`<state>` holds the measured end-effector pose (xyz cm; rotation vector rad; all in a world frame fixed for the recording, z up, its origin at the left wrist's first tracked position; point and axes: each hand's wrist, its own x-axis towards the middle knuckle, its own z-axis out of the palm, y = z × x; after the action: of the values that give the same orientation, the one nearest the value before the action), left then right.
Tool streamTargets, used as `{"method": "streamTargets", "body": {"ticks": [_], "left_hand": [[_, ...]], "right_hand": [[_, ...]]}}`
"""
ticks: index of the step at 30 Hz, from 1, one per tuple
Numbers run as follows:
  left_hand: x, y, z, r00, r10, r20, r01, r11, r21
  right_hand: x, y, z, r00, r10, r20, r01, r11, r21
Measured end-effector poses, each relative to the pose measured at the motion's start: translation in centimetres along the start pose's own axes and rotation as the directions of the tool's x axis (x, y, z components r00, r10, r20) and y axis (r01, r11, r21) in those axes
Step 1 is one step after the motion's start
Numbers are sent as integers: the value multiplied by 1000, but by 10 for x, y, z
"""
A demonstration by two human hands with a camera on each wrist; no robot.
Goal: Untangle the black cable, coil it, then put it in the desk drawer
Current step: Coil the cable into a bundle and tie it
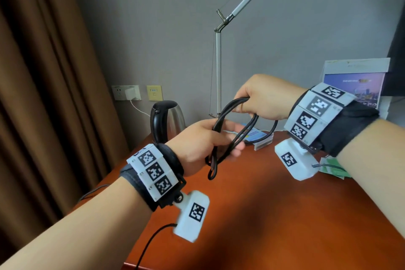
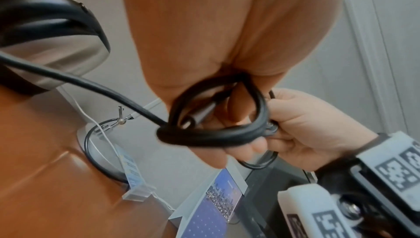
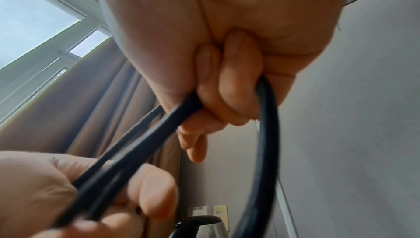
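Observation:
The black cable (image 1: 232, 131) is gathered into several loops and held in the air above the desk. My left hand (image 1: 206, 142) grips the lower end of the loops, fingers curled round the strands. My right hand (image 1: 260, 98) holds the upper end, its fingers wrapped round the cable (image 3: 268, 125) in the right wrist view. A small loop hangs below my left hand. In the left wrist view the cable (image 2: 211, 134) bunches in a tight bundle at my left fingers, and a grey plug end shows inside the loop. The desk drawer is not in view.
The red-brown desk (image 1: 274, 204) lies below the hands. A steel kettle (image 1: 168, 118) with a black handle stands at the back left, by a desk lamp arm (image 1: 218, 72). An acrylic card stand (image 1: 260, 138) and a leaflet holder (image 1: 355, 81) sit at the back right. Brown curtains (image 1: 43, 72) hang left.

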<state>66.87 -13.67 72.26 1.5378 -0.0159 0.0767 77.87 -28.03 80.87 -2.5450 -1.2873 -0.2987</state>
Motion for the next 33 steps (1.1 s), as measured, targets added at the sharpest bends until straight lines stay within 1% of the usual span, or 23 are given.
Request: {"method": "streamTargets", "body": {"ticks": [3, 5, 7, 8, 11, 14, 16, 19, 22, 24, 26, 30, 33], "left_hand": [[1, -4, -1, 1000, 0, 9, 0, 998, 61], [2, -5, -2, 1000, -8, 0, 8, 983, 184], [0, -4, -3, 1000, -19, 10, 14, 949, 315], [0, -3, -3, 999, -30, 23, 20, 936, 351], [2, 0, -3, 998, -57, 22, 44, 921, 388], [4, 1, -3, 999, -35, 12, 27, 925, 380], [3, -2, -2, 996, -25, 82, -5, 941, 339], [0, -6, -1, 975, -34, 222, -34, 955, 295], [-1, -5, -1, 949, -69, 306, 1, 976, 217], [-1, -4, -2, 944, -98, 316, 33, 978, 206], [0, -5, -4, 947, -112, 302, 54, 979, 195], [0, -5, -4, 945, -146, 292, 107, 984, 146], [-1, -5, -4, 961, -169, 219, 136, 978, 157]], "right_hand": [[-3, 6, 0, 998, -32, 45, 31, 999, 24], [-4, 11, -2, 996, -31, 78, 29, 999, 21], [-6, 16, -6, 993, -29, 113, 32, 999, -24], [-7, 18, -8, 991, -29, 133, 36, 998, -44], [-9, 23, -7, 988, -47, 148, 48, 999, -2], [-10, 27, -1, 989, -49, 142, 36, 995, 95], [-11, 26, 4, 984, -56, 170, 40, 995, 96], [-10, 26, 5, 979, -115, 169, 109, 993, 43], [-8, 26, 4, 977, -166, 135, 161, 986, 48], [-7, 26, 5, 975, -188, 120, 185, 982, 34], [-6, 26, 8, 973, -199, 114, 199, 980, 7], [-4, 27, 12, 974, -190, 121, 197, 980, -44], [-3, 26, 11, 974, -186, 126, 200, 974, -109]]}}
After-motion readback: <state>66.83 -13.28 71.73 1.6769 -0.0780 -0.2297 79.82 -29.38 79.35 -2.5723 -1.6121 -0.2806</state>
